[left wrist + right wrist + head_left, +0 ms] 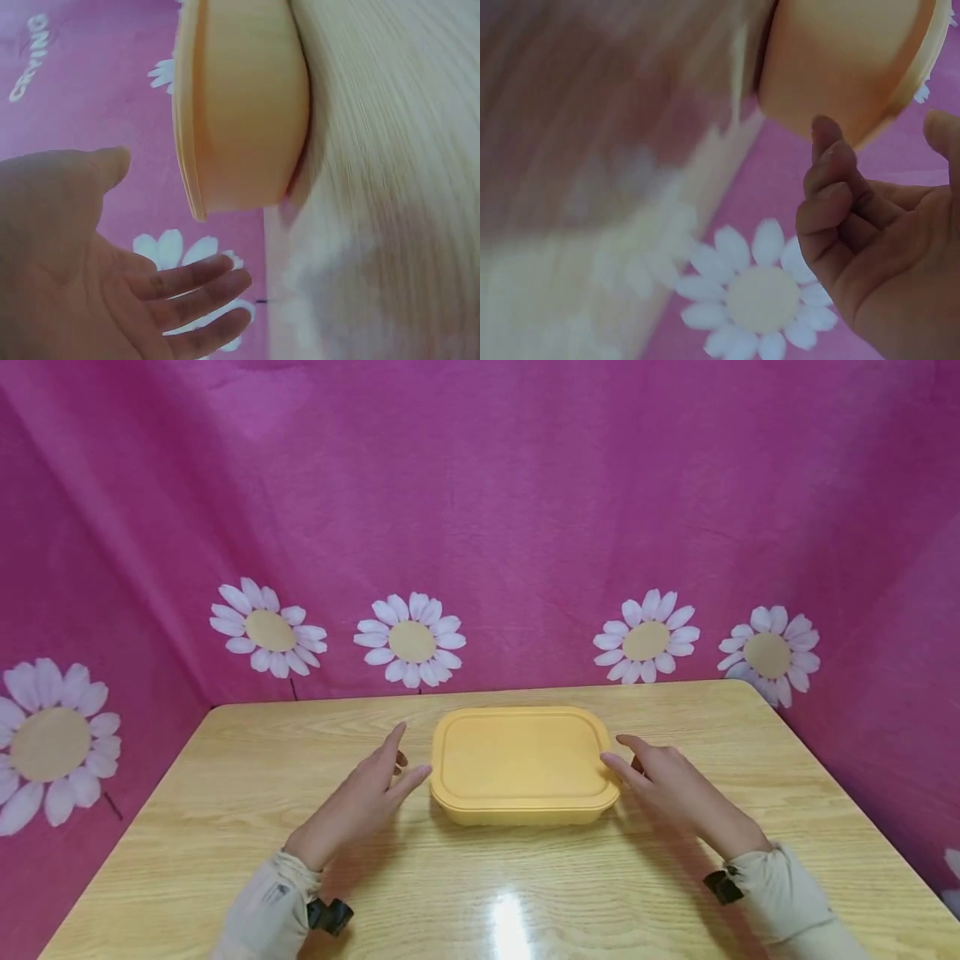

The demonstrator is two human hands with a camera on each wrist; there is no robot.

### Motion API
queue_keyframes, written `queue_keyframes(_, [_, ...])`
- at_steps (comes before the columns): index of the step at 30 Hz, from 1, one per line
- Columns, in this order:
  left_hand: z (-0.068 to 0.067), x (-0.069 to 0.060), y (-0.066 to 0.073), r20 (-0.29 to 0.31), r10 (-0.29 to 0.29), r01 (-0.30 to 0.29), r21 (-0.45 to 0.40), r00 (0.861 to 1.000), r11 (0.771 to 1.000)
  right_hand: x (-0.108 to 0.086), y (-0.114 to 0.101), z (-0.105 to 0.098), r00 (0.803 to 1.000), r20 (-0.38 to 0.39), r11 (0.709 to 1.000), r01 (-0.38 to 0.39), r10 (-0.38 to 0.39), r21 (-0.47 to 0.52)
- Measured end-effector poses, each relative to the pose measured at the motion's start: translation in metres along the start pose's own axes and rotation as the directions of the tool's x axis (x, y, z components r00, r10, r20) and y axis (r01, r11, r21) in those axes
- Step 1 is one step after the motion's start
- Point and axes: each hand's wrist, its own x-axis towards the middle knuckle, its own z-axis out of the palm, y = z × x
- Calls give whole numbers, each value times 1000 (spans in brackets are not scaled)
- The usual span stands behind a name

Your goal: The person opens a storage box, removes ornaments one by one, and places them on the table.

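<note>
A yellow lidded box (525, 756), rectangular with rounded corners, sits on the wooden table with its lid on. Just off its left end is my left hand (367, 793), thumb spread from the fingers and nothing held. The left wrist view shows a gap between this hand (112, 277) and the box's side wall (247, 112). My right hand (667, 785) is at the box's right end, its thumb overlapping the lid's edge from above. In the right wrist view the fingers of this hand (885, 247) bend loosely near the box wall (832, 60); whether a fingertip touches it I cannot tell.
The light wooden table (247, 793) extends on both sides of the box and in front. Behind it and at the sides hangs a magenta cloth (510, 527) with white daisies, meeting the table's back edge. A bright reflection lies on the front of the tabletop.
</note>
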Motion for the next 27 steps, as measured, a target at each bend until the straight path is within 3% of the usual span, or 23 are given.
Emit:
queue_keyframes(4, [5, 4, -2, 66, -25, 37, -193, 998, 981, 0, 3, 7, 999, 1, 996, 33, -33, 87])
queue_keyframes(10, [19, 8, -3, 164, 37, 36, -421, 986, 906, 0, 0, 15, 995, -77, 988, 75, -65, 135])
queue_keyframes(14, [24, 7, -3, 176, 76, 20, -489, 982, 872, 1, -2, 22, 988, -148, 984, 62, -37, 168])
queue_keyframes(19, [26, 6, -2, 155, 81, 15, -539, 985, 842, 3, 1, 31, 977, -210, 977, 19, 26, 212])
queue_keyframes(23, [27, 6, -2, 153, 75, 23, -555, 985, 831, 4, 2, 32, 978, -203, 970, -4, 55, 244])
queue_keyframes(27, [26, 5, -2, 152, 64, 35, -570, 986, 821, 4, 4, 30, 988, -146, 952, -3, 50, 307])
